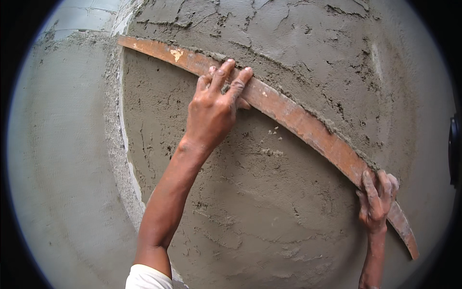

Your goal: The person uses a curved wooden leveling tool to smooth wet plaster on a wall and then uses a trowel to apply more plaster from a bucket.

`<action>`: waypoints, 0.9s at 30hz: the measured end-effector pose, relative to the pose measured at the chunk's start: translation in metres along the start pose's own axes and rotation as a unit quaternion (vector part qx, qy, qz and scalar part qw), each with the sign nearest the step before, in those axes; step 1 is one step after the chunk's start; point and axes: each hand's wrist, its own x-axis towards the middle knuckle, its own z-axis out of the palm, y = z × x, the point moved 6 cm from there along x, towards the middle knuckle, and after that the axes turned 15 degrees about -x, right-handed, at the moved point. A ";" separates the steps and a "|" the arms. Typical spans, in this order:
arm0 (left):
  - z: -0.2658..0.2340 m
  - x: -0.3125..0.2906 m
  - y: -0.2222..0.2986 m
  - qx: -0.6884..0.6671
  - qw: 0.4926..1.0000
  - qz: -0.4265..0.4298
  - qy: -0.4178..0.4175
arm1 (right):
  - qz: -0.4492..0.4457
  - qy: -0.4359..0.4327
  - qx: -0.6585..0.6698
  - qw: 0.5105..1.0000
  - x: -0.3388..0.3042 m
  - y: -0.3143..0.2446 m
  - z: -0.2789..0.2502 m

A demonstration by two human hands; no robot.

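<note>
A long reddish-brown straightedge (298,118) lies slantwise against the wet grey mortar (269,192) on the wall, from upper left down to lower right. My left hand (214,103) grips it left of its middle, fingers over the upper edge and thumb beneath. Close to its lower right end, my right hand (378,195) is wrapped round it in the same manner. Fresh mortar has gathered in a ridge along the upper edge. Some crumbs of mortar (273,132) cling just below the straightedge.
Above the straightedge the mortar (288,29) is rough, with cracks and pits. A pale, rough strip (113,120) borders the mortared area on the left. Smoother grey wall (62,154) lies beyond it. A dark object (453,149) shows at the right rim.
</note>
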 end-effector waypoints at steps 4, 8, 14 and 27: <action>-0.008 0.078 -0.110 0.093 0.995 0.030 0.017 | -0.034 0.067 0.027 0.997 0.130 -0.004 0.031; -0.023 0.149 -0.168 0.012 0.999 0.003 -0.035 | -0.082 0.117 0.014 0.990 0.238 0.019 0.054; -0.004 0.161 -0.243 0.070 0.993 -0.036 -0.082 | -0.087 0.100 0.018 0.991 0.271 0.015 0.072; 0.005 -0.053 0.044 0.056 0.994 -0.047 -0.086 | -0.023 -0.003 0.030 0.999 -0.039 0.027 -0.007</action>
